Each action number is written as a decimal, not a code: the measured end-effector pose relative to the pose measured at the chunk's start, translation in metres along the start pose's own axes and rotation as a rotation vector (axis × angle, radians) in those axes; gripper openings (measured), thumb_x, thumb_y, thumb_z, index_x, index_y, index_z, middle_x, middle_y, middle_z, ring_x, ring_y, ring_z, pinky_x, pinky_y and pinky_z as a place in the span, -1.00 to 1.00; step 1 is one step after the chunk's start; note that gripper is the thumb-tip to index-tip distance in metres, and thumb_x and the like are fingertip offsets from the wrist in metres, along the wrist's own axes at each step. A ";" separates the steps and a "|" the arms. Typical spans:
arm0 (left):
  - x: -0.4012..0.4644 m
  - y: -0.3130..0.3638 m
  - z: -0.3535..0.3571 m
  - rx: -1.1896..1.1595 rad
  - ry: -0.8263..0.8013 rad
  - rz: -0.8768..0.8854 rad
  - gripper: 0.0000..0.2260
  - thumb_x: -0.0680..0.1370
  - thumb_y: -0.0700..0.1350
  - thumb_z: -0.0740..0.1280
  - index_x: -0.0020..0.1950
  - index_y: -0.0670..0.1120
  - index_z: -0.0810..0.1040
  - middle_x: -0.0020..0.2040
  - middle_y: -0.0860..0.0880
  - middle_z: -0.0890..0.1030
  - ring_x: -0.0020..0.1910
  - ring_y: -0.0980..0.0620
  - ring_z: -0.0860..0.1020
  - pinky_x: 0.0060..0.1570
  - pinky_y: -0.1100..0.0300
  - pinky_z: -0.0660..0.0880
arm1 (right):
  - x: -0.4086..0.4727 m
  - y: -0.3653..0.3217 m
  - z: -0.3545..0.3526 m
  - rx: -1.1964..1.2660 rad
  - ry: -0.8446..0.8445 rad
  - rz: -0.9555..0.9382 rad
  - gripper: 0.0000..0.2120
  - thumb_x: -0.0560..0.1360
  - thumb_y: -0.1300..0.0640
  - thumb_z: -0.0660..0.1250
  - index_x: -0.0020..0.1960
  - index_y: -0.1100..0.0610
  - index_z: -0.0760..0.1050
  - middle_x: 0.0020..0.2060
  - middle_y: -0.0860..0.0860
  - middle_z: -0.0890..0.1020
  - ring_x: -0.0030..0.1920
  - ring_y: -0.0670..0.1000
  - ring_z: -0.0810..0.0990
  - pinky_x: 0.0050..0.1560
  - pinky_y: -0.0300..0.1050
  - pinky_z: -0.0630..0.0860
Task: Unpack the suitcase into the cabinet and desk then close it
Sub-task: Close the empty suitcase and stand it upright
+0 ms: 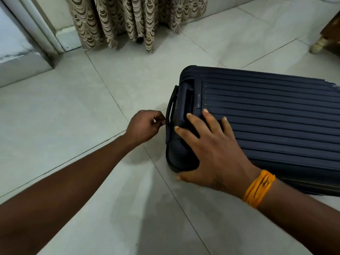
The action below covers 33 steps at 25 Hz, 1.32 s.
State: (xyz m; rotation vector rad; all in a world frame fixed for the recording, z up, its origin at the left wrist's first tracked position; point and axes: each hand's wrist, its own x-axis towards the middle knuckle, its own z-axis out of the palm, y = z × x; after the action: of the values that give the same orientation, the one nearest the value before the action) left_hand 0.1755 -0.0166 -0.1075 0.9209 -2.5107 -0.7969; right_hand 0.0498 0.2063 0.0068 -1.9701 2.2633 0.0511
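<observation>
**tilefan:** So the dark navy hard-shell suitcase with horizontal ribs (266, 115) is lying flat on the pale grey tiled floor (73, 107), over toward the right side, and its far end runs out past the right edge. Looks shut to me, both shells together. The end with the carry handle (172, 107) points left, toward the middle of the floor.

**grout_guy:** Yeah, and the hands? The left hand (143, 126) is right at that end, just below the handle, fingers curled in, thumb and forefinger pinching a small metal zip pull (167, 122) at the seam. Tiny thing, barely visible.

**tilefan:** Agreed. The right hand (211, 153) is spread flat on the near-left corner of the case, fingers straight and splayed over the lid, thumb wrapped down round the corner near the floor. Pressing or resting, not gripping anything. There's a bunch of orange thread bands (258, 188) on that wrist.

**grout_guy:** Further out: a beige patterned curtain (132, 21) hangs down to the floor at the top, a white door frame (36, 24) stands at the top left, and a wooden furniture leg with a cream foot (318, 45) sits at the top right corner.
</observation>
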 end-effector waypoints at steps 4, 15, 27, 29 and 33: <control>-0.014 -0.001 -0.010 0.165 0.026 0.180 -0.94 0.54 -0.20 0.41 -0.09 -0.08 0.68 -0.19 0.00 0.68 -0.24 -0.11 0.62 -0.25 0.17 0.41 | 0.005 0.006 0.004 -0.115 0.087 0.033 0.05 0.31 -0.40 0.50 0.63 -0.17 0.08 0.62 0.08 0.19 0.59 0.32 0.18 0.45 0.46 0.27; -0.111 0.034 0.026 -0.034 0.085 0.152 -0.93 0.55 -0.10 0.44 -0.02 -0.05 0.71 -0.16 0.08 0.68 -0.25 0.12 0.58 -0.23 0.12 0.55 | 0.049 0.002 0.006 0.061 0.265 0.101 -0.25 0.41 -0.25 0.51 0.53 -0.11 0.39 0.50 0.03 0.42 0.56 0.24 0.28 0.55 0.32 0.23; -0.058 0.072 -0.029 0.222 0.251 0.744 -0.78 0.56 -0.22 0.38 0.18 -0.20 0.69 0.32 -0.14 0.64 0.41 -0.21 0.52 0.33 -0.14 0.43 | -0.021 -0.046 0.134 0.673 0.339 0.810 -0.57 0.50 -0.31 0.37 -0.09 0.07 0.66 -0.36 -0.02 0.67 -0.17 0.09 0.68 -0.19 -0.12 0.53; -0.046 0.074 -0.027 0.272 0.130 0.777 -0.67 0.55 -0.19 0.38 0.31 -0.21 0.63 0.45 -0.14 0.55 0.55 -0.18 0.40 0.45 -0.19 0.35 | -0.001 -0.045 0.135 0.709 0.299 0.800 -0.44 0.42 -0.41 0.40 -0.10 0.12 0.69 -0.31 0.06 0.70 -0.12 0.16 0.69 -0.11 -0.07 0.59; -0.033 0.077 -0.014 0.387 0.031 0.732 -0.41 0.62 0.05 0.40 0.58 -0.19 0.39 0.59 -0.13 0.39 0.61 -0.11 0.30 0.54 -0.16 0.26 | 0.028 -0.061 0.136 0.930 0.353 0.837 -0.48 0.37 -0.37 0.35 -0.14 0.09 0.71 -0.25 0.10 0.72 -0.10 0.22 0.68 -0.12 -0.07 0.60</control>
State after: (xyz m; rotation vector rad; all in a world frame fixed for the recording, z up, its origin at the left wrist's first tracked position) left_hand 0.1699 0.0488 -0.0536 0.0545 -2.7127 -0.0663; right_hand 0.1178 0.1856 -0.1269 -0.5577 2.4284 -1.0921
